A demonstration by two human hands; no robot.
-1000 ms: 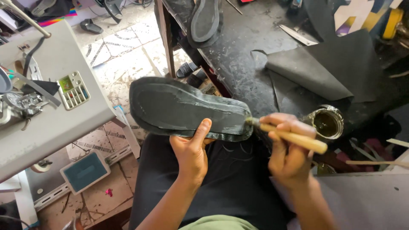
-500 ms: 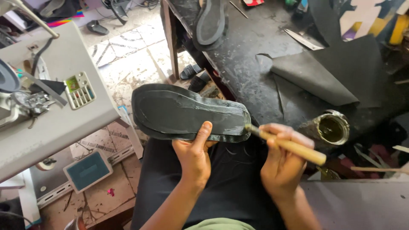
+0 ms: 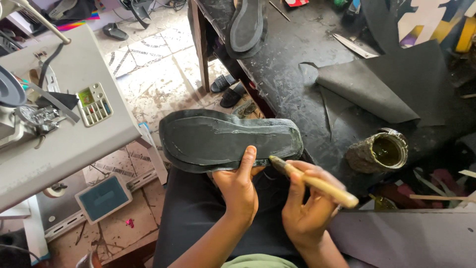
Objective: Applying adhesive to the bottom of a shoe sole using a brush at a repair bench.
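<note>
Sole [image 3: 230, 140]: black rubber shoe sole, flat side up, held over the person's lap, just left of the workbench [image 3: 297, 74] edge. Surface looks shiny/wet in streaks (prob glue already on, can't be sure).
Left hand [image 3: 239, 186]: gripping sole's near edge, thumb on top, fingers under. Firm hold, sole roughly level.
Right hand [image 3: 308, 206]: fist closed round a wooden-handled brush [image 3: 312, 181], bristle end touching sole's near edge close to the heel end, right beside the left thumb.
Glue can [image 3: 378, 150]: open, crusted w/ old adhesive, on bench just right of the brush hand, within easy reach.
Other bits: grey rubber sheet [image 3: 367, 87] lying on bench behind can; second sole [image 3: 246, 25] at far end of bench; sewing machine table [image 3: 74, 134] to the left w/ small keypad panel [image 3: 95, 104].
Technique, my read: keep coat thin + even, work right out to the rim since edges lift first. Keep left thumb clear of wet area. Hold sole level so nothing runs. Wipe brush on can lip after reload, blobs = weak bond.
</note>
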